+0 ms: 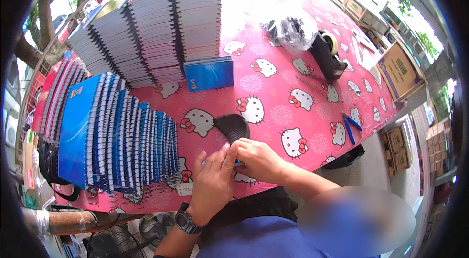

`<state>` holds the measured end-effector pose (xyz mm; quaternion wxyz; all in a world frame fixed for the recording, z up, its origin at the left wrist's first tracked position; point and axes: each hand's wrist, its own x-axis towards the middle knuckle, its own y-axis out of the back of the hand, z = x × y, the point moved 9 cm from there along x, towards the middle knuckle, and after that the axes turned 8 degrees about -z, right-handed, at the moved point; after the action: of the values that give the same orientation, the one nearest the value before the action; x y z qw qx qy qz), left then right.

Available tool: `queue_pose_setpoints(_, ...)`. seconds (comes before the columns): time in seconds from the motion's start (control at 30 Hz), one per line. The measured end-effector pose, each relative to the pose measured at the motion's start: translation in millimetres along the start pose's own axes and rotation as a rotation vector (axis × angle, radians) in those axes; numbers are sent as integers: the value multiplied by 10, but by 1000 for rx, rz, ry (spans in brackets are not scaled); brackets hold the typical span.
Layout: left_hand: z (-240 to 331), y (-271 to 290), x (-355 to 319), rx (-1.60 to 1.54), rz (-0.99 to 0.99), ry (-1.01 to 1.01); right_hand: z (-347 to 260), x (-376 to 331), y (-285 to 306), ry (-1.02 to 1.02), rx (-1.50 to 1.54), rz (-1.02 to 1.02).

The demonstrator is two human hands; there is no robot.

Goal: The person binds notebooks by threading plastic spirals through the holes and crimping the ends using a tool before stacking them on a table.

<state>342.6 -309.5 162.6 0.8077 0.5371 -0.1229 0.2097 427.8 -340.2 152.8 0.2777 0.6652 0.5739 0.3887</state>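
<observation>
My left hand (215, 182) and my right hand (261, 158) meet at the table's front edge, with fingers pressed together. A small bit of blue shows between them, but what they pinch is mostly hidden. Just beyond my fingertips lies a dark, rounded object (233, 127) whose kind I cannot make out. To the left, a long row of spiral notebooks with blue covers (78, 126) stands on edge. Further off, a blue notebook (210, 75) leans upright against tall stacks of wire-bound notebooks (198, 23), seen from their page edges.
Blue-handled pliers (351, 128) lie near the right edge. Beyond them are a black tape dispenser (330, 57) and crumpled clear plastic (295, 31). Red-covered notebooks (51, 94) stand at far left. A cardboard box (400, 70) is past the table's right side.
</observation>
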Motion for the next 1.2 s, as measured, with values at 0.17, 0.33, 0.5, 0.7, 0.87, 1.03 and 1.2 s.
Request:
queue_pose_setpoints(0.17,-49,-71,-82,29,-46,-87,294,-160,326,104,144,-3)
queue_pose_setpoints(0.33,-62,-7,-15,45,15,-91,2196,-881,1570,-555,-452,603)
queue_pose_setpoints(0.5,-52,29,9,14,87,-65,2516,-978,1302,-618,-476,359)
queue_pose_setpoints(0.7,-179,22,-16,-8,104,63,866,-449,434,-227,412,-61)
queue_pose_setpoints(0.87,-150,14,37,-39,105,45,521,-534,513,-240,344,76)
queue_pose_setpoints(1.03,-156,24,33,-35,104,59,448,-487,409,-129,390,2)
queue_pose_setpoints(1.2,-140,24,34,-52,98,52,528,-576,131,-220,512,-286)
